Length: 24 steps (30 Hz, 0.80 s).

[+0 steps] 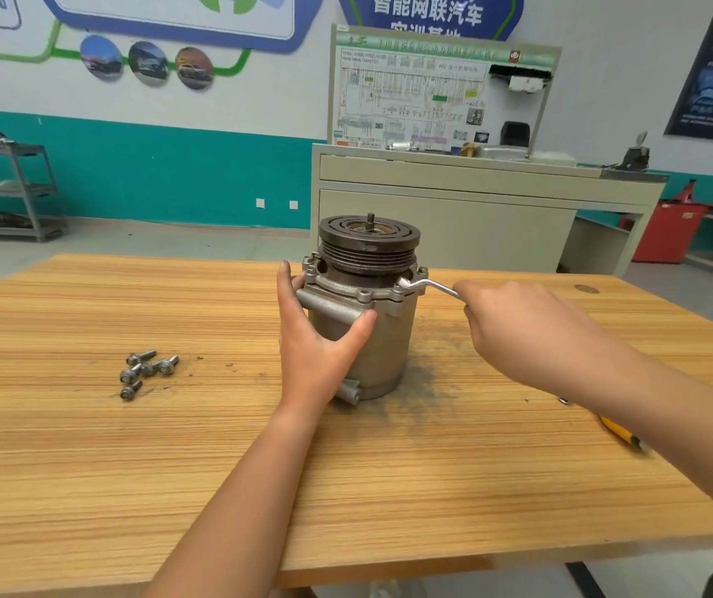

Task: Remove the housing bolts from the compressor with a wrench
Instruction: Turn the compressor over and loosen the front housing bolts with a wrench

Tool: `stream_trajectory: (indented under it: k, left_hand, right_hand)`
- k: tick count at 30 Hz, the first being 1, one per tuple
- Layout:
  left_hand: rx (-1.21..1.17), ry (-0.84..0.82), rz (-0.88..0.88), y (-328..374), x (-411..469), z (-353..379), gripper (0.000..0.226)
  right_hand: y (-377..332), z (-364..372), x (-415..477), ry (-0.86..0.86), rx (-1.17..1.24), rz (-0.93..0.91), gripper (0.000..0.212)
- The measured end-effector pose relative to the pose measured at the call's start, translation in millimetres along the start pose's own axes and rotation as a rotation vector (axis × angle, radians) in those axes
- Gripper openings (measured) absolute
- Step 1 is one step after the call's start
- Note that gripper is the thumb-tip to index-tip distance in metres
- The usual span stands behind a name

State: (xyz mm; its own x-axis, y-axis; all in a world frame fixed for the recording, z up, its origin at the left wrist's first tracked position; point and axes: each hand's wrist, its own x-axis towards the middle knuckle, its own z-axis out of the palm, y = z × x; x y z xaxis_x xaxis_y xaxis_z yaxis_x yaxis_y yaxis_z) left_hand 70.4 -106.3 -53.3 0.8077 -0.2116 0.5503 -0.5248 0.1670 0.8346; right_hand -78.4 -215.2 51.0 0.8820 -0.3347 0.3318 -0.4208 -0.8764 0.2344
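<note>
Light wood-grain bench (87, 468): near edge and near left corner open, wide lane for hand from front. Upright grey metal compressor (384, 338) blocks middle by far edge. Left hand (315, 351) clasps its left flank, closing that side; right hand (527, 330) gripping bent silver wrench (428, 287) closes right side at flange height. Cluster of loose grey bolts (147, 369) left of compressor, well apart; bare strip between them. Yellow-handled tool (620, 433) by right edge, partly under right forearm

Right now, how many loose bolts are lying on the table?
5 loose bolts on the table, left of the compressor: four clustered together, one slightly nearer the camera. More may hide behind the compressor.
</note>
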Motion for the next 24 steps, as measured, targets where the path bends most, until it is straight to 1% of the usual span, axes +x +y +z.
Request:
stream_trajectory:
  k: [3, 5, 8, 10, 13, 16, 18, 20, 22, 24]
  left_hand:
    - [-0.013, 0.004, 0.001, 0, 0, 0, 0.103]
    - [-0.026, 0.006, 0.001, 1, 0, 1, 0.103]
    - [-0.026, 0.013, 0.005, 1, 0, 1, 0.104]
    - [-0.024, 0.011, 0.007, 1, 0, 1, 0.104]
    - [-0.033, 0.012, 0.005, 1, -1, 2, 0.104]
    - [-0.049, 0.002, -0.013, 1, -2, 3, 0.105]
    - [-0.045, -0.004, -0.005, 1, -2, 3, 0.104]
    - [-0.037, -0.006, 0.015, 0, -3, 3, 0.102]
    - [-0.024, -0.003, 0.021, 0, -3, 3, 0.102]
    - [-0.004, 0.003, 0.022, 0, -3, 3, 0.103]
  right_hand:
    - [-7, -16, -1, -0.003, -0.131, -0.010, 0.023]
    - [-16, -27, -2, -0.043, -0.217, -0.036, 0.025]
    - [-32, -37, -3, -0.138, -0.299, -0.100, 0.038]
    - [-36, -34, -4, -0.142, -0.325, -0.119, 0.043]
    - [-21, -19, -2, -0.058, -0.323, -0.129, 0.038]
    - [9, -7, 5, -0.012, -0.158, -0.146, 0.035]
    - [26, 2, 16, 0.011, -0.203, -0.181, 0.038]
    - [34, 13, 32, 0.072, -0.279, -0.158, 0.039]
    - [33, 21, 48, 0.155, -0.276, -0.156, 0.037]
    - [32, 32, 61, 0.251, -0.219, -0.219, 0.035]
